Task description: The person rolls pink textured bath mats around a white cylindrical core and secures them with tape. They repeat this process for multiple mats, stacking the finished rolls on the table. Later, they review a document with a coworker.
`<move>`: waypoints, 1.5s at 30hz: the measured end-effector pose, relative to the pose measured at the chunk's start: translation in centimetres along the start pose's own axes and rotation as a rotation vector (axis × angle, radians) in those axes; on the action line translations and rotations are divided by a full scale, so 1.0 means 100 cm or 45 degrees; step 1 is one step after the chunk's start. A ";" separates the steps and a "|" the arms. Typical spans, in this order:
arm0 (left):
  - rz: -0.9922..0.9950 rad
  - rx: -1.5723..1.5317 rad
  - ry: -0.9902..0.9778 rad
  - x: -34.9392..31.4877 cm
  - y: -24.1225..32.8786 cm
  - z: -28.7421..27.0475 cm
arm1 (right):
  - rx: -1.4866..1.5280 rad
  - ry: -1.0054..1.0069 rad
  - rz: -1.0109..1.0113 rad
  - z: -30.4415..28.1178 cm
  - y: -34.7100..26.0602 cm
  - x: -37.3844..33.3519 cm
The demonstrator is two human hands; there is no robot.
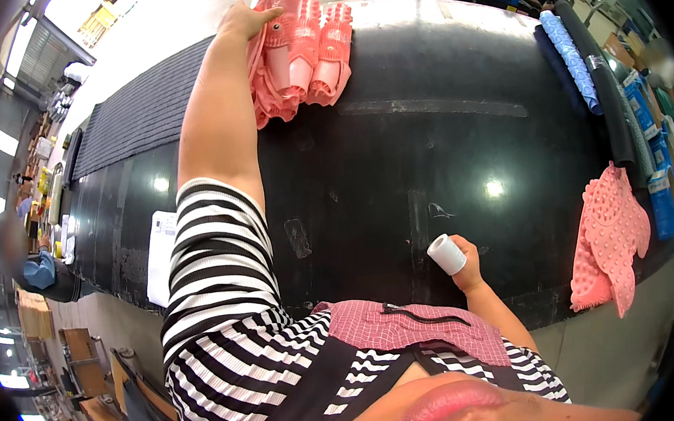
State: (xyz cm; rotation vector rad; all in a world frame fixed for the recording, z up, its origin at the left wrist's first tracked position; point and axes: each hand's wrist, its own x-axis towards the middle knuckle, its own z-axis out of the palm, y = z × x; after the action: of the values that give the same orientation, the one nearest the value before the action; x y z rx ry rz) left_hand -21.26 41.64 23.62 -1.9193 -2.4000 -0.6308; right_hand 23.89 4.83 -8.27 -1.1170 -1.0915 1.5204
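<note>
Tabletop (397,169) in glossy black stretches across most of the view, marked with tape strips and scuffs. A grey ribbed mat (140,111) covers its far left part, running in under the person's outstretched left arm. At the far edge, right of that mat, sits a bundle of coral pieces (304,61), rolled side by side, with studded ends and shiny clear wrapping. A coral bumpy sheet (612,234) drapes over the right end of the table, its lower corner hanging past the edge. Near it, farther back, lie a long black roll (594,80) and a blue patterned roll (569,54), side by side. A pink checked pocket panel (419,327) with a black zip crosses the striped top at the near edge. White papers (162,258) lie left of the striped sleeve, partly hidden by it. The left hand (244,20) is at the bundle's left side, thumb spread across it; the fingers are hidden, so its grip cannot be told. The right hand (468,265) is curled around a small white roll (447,254), above the near part of the tabletop, the roll's hollow end facing up and left.
</note>
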 end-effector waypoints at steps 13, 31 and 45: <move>0.329 0.489 0.034 -0.068 -0.034 0.127 | -0.011 0.019 -0.108 0.000 0.003 -0.015; 0.664 -0.760 -0.978 -0.523 -0.022 0.111 | 0.162 1.628 -0.242 -0.251 -0.087 -0.175; 0.744 -0.683 -1.146 -0.556 0.071 0.114 | 0.160 2.324 -0.077 -0.420 -0.142 -0.104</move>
State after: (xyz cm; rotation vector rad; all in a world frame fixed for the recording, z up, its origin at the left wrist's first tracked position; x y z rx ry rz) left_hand 2.18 -5.59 1.43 -3.5429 -1.8289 -0.4403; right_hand 68.83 2.63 -1.09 -1.6406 0.2628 0.0674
